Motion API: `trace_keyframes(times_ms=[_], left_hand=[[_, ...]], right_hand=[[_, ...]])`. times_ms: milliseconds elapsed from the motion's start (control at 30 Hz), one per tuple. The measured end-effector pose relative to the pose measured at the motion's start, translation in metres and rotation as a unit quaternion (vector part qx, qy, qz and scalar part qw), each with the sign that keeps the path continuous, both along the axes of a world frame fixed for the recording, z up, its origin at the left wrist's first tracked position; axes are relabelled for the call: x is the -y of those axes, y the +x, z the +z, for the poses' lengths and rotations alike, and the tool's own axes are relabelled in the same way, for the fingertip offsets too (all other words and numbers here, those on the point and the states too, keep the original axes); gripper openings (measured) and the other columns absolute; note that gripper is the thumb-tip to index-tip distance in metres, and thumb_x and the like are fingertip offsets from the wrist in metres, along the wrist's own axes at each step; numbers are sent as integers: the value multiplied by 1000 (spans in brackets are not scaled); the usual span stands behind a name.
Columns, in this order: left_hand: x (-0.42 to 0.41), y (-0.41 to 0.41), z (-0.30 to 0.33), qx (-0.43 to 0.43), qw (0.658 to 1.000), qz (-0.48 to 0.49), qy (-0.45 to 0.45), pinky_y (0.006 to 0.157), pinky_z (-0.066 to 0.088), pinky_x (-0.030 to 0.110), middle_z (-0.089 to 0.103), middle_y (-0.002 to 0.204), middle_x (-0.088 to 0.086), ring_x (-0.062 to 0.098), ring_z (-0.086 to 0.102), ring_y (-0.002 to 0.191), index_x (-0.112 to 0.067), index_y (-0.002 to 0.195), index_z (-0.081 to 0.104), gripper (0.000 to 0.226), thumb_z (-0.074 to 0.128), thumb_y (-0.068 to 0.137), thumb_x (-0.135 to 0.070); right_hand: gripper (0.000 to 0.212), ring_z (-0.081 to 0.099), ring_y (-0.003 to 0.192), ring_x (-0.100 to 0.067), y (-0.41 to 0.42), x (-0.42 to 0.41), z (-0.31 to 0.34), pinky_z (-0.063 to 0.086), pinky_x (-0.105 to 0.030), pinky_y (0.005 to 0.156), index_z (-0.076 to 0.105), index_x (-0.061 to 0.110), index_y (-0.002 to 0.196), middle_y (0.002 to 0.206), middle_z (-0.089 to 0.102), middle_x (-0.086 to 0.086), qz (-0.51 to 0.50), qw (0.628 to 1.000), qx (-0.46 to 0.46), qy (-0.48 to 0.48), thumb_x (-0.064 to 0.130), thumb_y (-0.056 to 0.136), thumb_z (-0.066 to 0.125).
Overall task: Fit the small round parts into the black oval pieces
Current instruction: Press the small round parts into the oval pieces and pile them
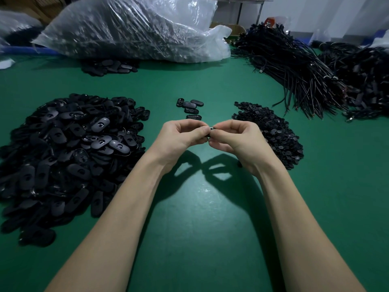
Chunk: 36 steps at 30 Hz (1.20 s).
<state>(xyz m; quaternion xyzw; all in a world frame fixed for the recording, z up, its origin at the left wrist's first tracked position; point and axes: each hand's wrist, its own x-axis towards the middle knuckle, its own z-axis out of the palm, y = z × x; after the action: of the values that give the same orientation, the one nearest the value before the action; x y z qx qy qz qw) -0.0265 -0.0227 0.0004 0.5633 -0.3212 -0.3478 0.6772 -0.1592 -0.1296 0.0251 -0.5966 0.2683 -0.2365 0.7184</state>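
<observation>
While your left hand [183,134] and right hand [233,135] pinch one black oval piece [211,129] between fingertips above mid-tabletop [189,207], fitting is underway (round part hidden); next: press it home squarely.

- Two hands: left hand [183,135], right hand [237,138]
- Five loose black oval pieces [190,108] in the middle
- One clear plastic bag [130,28]
- One heap of small round parts [271,131]

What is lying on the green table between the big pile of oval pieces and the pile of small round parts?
In the head view: a few loose oval pieces, and nearer, both hands pinching a black piece.
</observation>
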Motion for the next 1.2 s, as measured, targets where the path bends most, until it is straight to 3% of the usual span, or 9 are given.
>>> trace_keyframes(times_ms=[100,433,600,800,1000,1100,1200], left_hand=[[0,-1,-1,-28,1000,3,-4,90,57,29,76,93,11,20,72,89,-10,86,78,2,76,84,-10],[-3,7,-5,-13,999,-37,27,92,57,27,77,101,16,27,74,98,-8,94,75,8,72,88,-3],[-1,4,-7,5,999,-34,35,89,57,26,78,91,7,19,75,89,-9,94,73,9,69,91,-1],[1,2,-9,-3,999,-33,29,86,57,24,77,90,8,18,74,85,-4,97,72,8,67,92,0],[0,0,-10,-63,997,-30,29,85,57,22,76,96,14,20,74,88,0,101,71,11,67,91,1],[0,0,-8,-125,992,-12,12,82,57,19,76,100,17,20,75,86,2,104,71,14,65,91,4],[0,0,-4,-128,992,-2,2,82,57,19,76,99,17,21,75,86,2,105,71,15,64,92,5]], right_hand=[[9,74,69,-17,0,1,-1,60,-22,70,69,0,84,72,75,-8,0,1000,5,12,-8,87,73],[12,77,71,-22,-1,0,2,61,-23,68,69,-2,81,72,75,-11,-10,997,-43,-63,-8,83,79],[14,75,65,-21,1,-3,2,61,-23,64,66,0,80,73,72,-12,-18,994,-68,-84,-7,83,78],[13,75,64,-20,2,-2,-3,60,-22,63,66,0,82,63,72,-2,-29,994,-70,-83,-6,83,77],[12,75,64,-19,2,0,-9,61,-23,64,66,1,85,63,72,-2,-34,995,-63,-67,-4,84,77],[10,76,69,-21,-2,3,-8,60,-22,65,68,2,91,73,76,-10,-19,998,-25,-57,-6,89,73],[11,78,75,-23,-5,4,-6,60,-23,70,69,4,95,79,78,-13,-2,999,8,-39,-6,91,71]])
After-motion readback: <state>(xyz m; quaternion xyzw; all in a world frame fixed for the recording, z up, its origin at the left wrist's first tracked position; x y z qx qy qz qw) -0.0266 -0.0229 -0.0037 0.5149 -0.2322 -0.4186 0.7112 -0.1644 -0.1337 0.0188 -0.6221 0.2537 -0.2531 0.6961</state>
